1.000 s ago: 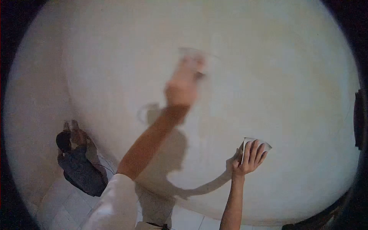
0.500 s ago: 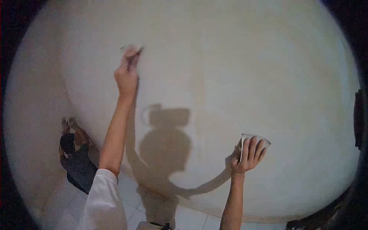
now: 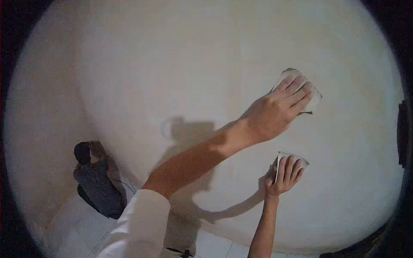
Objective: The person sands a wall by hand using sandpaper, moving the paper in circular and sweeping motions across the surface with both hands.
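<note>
Against a matt, faintly mottled wall point(image 3: 172, 64), a thin, pale upper sheet point(image 3: 316, 99) with dark, curled edges is gripped beneath the slightly spread fingers of the left hand point(image 3: 275, 111), its forearm extended from a smooth white sleeve point(image 3: 142, 219). Below it, a lower sheet point(image 3: 304, 163), bent and sharp-cornered, is grasped at the wall under the bent fingers of the right hand point(image 3: 283, 182). Flat, pale tiles point(image 3: 213, 245) with straight joints are noted at the wall's foot, a co-worker point(image 3: 100, 185) in dark cloth being seen at left.

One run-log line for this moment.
left hand: holding upper pale sheet at wall | right hand: holding lower pale sheet at wall | other person: low, left of view
</note>
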Demonstrator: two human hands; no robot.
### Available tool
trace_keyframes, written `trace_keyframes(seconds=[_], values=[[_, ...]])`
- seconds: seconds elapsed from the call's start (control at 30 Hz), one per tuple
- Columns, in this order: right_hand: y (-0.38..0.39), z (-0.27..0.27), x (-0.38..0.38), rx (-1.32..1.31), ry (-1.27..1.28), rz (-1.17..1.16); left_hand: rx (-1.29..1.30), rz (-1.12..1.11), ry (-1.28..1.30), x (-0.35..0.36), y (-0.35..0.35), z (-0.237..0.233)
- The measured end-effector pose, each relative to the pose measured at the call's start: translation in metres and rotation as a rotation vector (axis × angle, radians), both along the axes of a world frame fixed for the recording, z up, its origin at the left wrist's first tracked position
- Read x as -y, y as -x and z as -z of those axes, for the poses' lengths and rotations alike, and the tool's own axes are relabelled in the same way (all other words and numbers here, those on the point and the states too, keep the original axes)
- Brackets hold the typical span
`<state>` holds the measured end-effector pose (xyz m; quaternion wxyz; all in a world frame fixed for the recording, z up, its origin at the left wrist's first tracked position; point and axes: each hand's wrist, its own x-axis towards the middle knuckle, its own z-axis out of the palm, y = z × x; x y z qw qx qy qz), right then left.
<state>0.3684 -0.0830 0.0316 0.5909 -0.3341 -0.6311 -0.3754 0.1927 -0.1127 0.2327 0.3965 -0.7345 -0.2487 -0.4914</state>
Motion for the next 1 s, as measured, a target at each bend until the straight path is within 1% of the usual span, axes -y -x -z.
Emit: trace_keyframes(seconds=[0.07,0.17,0.23,0.27,0.3,0.33,0.37,0.4,0.47,0.5,0.53,0.57,0.63,0.67,0.7,0.73,0.8,0.83,0.9,1.0], values=[[-0.004,0.001,-0.003,0.028,-0.026,0.000,-0.075,0.060,-0.023,-0.005,0.008,-0.003],[0.001,-0.003,-0.002,-0.017,-0.049,-0.002,-0.032,-0.005,0.008,-0.006,0.071,0.004],[0.000,-0.001,-0.005,-0.027,-0.060,-0.021,0.155,-0.054,0.091,0.012,0.129,0.010],[0.000,0.000,-0.005,-0.031,-0.062,-0.016,0.365,-0.056,0.163,0.016,0.157,0.016],[-0.001,0.001,-0.005,-0.030,-0.041,-0.002,0.544,-0.096,0.154,0.029,0.176,0.017],[-0.001,0.002,-0.005,-0.029,-0.019,0.011,0.726,-0.178,0.079,0.030,0.195,0.019],[-0.002,0.001,-0.005,-0.015,-0.033,0.026,1.015,-0.240,0.142,0.029,0.216,0.024],[-0.001,0.002,-0.004,-0.013,-0.029,0.027,1.017,-0.242,0.147,0.026,0.222,0.026],[-0.001,0.003,-0.006,0.001,-0.004,0.059,1.083,-0.381,-0.061,0.019,0.223,0.028],[-0.002,0.001,-0.007,0.002,-0.012,0.062,0.928,-0.373,-0.218,0.011,0.216,0.025],[-0.002,0.000,-0.007,0.013,-0.031,0.061,0.978,-0.340,-0.103,0.003,0.208,0.027],[-0.002,0.000,-0.006,0.028,-0.049,0.057,1.027,-0.309,0.014,0.004,0.177,0.020],[0.001,-0.001,-0.002,0.006,-0.043,0.024,0.723,-0.176,-0.161,-0.015,0.132,0.015],[0.001,-0.002,0.000,-0.020,-0.035,-0.009,0.746,0.055,0.031,-0.023,0.101,0.016],[0.001,-0.002,-0.001,-0.012,-0.042,-0.010,0.420,-0.065,-0.101,-0.020,0.075,0.012],[0.001,-0.001,-0.003,-0.014,-0.042,0.012,0.352,0.009,-0.026,-0.014,0.039,0.010],[0.001,-0.001,-0.002,-0.017,-0.044,0.033,0.141,0.069,-0.027,-0.005,-0.011,0.004],[0.000,-0.003,-0.001,-0.009,-0.046,0.004,0.148,0.069,-0.034,-0.002,-0.017,0.001],[-0.002,-0.002,0.000,-0.005,-0.046,-0.019,0.043,0.036,-0.030,0.002,-0.025,-0.003],[-0.003,0.004,-0.005,-0.030,0.016,0.004,0.042,0.074,0.031,-0.003,0.011,0.006]])
